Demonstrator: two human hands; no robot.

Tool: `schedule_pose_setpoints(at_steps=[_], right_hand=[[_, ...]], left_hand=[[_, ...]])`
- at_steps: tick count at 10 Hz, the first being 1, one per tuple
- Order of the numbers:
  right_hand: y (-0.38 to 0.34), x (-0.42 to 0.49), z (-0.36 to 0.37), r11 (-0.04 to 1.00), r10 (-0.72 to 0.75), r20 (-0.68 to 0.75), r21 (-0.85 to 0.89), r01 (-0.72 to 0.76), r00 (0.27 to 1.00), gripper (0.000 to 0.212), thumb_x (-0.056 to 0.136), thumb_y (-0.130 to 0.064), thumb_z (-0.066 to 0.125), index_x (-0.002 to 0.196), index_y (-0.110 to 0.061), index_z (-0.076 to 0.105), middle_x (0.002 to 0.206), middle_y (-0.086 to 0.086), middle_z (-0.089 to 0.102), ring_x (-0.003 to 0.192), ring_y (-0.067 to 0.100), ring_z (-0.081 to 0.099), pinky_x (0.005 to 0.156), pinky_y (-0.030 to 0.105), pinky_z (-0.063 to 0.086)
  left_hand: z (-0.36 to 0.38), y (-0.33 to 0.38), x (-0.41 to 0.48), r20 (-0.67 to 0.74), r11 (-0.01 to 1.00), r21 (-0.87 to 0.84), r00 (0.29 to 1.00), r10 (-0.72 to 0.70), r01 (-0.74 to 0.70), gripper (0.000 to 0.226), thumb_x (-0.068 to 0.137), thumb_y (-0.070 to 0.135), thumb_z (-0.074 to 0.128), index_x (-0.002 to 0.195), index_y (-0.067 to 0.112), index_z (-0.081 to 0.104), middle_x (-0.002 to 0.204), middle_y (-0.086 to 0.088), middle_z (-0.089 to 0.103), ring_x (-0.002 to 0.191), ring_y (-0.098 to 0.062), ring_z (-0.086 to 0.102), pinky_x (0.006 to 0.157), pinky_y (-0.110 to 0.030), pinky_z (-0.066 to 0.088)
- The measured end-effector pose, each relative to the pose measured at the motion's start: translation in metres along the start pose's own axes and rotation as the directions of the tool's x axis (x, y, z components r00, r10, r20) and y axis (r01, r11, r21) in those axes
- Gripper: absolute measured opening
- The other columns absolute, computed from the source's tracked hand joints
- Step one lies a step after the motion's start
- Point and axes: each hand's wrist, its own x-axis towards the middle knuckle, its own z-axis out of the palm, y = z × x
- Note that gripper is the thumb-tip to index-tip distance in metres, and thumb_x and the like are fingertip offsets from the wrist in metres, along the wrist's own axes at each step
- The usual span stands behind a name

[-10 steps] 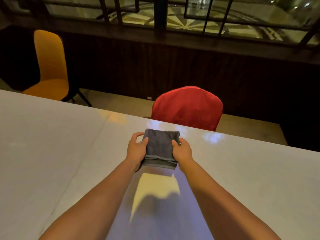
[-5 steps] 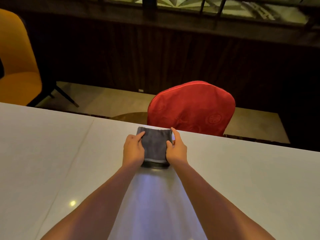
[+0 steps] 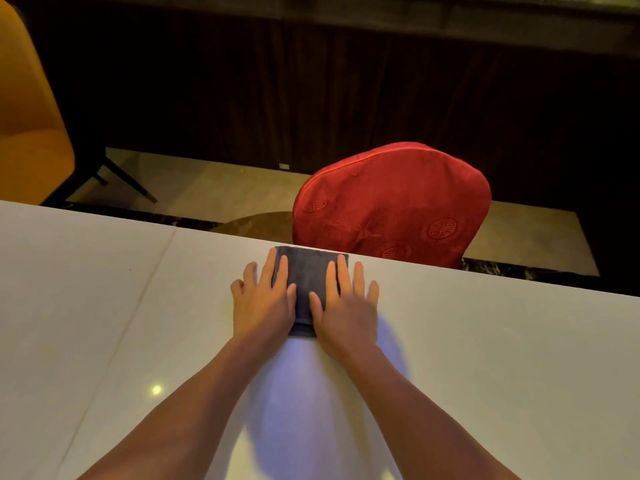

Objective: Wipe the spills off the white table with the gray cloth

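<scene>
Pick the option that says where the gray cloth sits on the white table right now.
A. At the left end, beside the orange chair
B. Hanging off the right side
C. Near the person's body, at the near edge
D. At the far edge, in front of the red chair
D: the gray cloth lies flat at the white table far edge, just before the red chair, with the left hand and right hand pressed flat on it.

We see a dim, warm-lit room; bkgd behind the red fabric-covered chair back (image 3: 391,206) falls nearly black. The glossy white table top (image 3: 485,358) catches a small bright glare dot lower left & a bluish-violet sheen btwn the forearms. Focus is fairly sharp at centre; wide-angle lens bends the table's far edge.
</scene>
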Motion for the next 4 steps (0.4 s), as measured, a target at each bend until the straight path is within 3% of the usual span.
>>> schedule_pose_setpoints(at_steps=[1, 2, 3, 4], right_hand=[[0.005, -0.003, 0.001, 1.0, 0.025, 0.163, -0.015, -0.023, 0.986, 0.076, 0.098, -0.058, 0.026, 0.158, -0.016, 0.007, 0.168, 0.002, 0.001, 0.153, 0.034, 0.003, 0.117, 0.063, 0.004], [0.004, 0.003, -0.025, 1.0, 0.01, 0.345, -0.025, -0.002, 0.939, 0.076, 0.099, -0.056, 0.028, 0.158, -0.018, -0.001, 0.167, 0.0, -0.011, 0.151, 0.037, -0.012, 0.115, 0.066, -0.003], [0.006, 0.002, -0.07, 1.0, -0.031, 0.462, 0.012, 0.029, 0.886, 0.064, 0.099, -0.046, 0.036, 0.154, -0.016, 0.023, 0.166, 0.006, 0.013, 0.151, 0.037, 0.003, 0.116, 0.062, 0.011], [0.012, -0.014, -0.113, 0.997, -0.079, 0.53, 0.046, 0.064, 0.844, 0.04, 0.099, -0.034, 0.043, 0.129, -0.01, 0.055, 0.141, 0.017, 0.053, 0.127, 0.038, 0.047, 0.1, 0.044, 0.042]], left_hand=[[-0.011, 0.001, 0.003, 0.143, 0.994, 0.107, 0.99, -0.017, 0.002, 0.061, 0.103, 0.045, 0.025, 0.157, 0.016, 0.013, 0.168, -0.004, 0.009, 0.142, -0.038, 0.025, 0.102, -0.052, 0.032], [-0.035, 0.005, 0.008, 0.293, 0.974, 0.22, 0.956, -0.015, -0.052, 0.066, 0.103, 0.048, 0.022, 0.157, 0.016, 0.002, 0.168, -0.006, 0.001, 0.144, -0.041, 0.017, 0.11, -0.052, 0.026], [-0.068, 0.005, 0.008, 0.33, 0.977, 0.214, 0.943, -0.049, -0.024, 0.064, 0.1, 0.049, 0.033, 0.153, 0.018, 0.018, 0.16, -0.011, 0.024, 0.14, -0.04, 0.028, 0.109, -0.051, 0.028], [-0.096, 0.005, -0.007, 0.407, 0.975, 0.195, 0.913, 0.017, -0.105, 0.046, 0.096, 0.048, 0.042, 0.135, 0.023, 0.047, 0.142, -0.011, 0.05, 0.126, -0.036, 0.047, 0.101, -0.047, 0.037]])
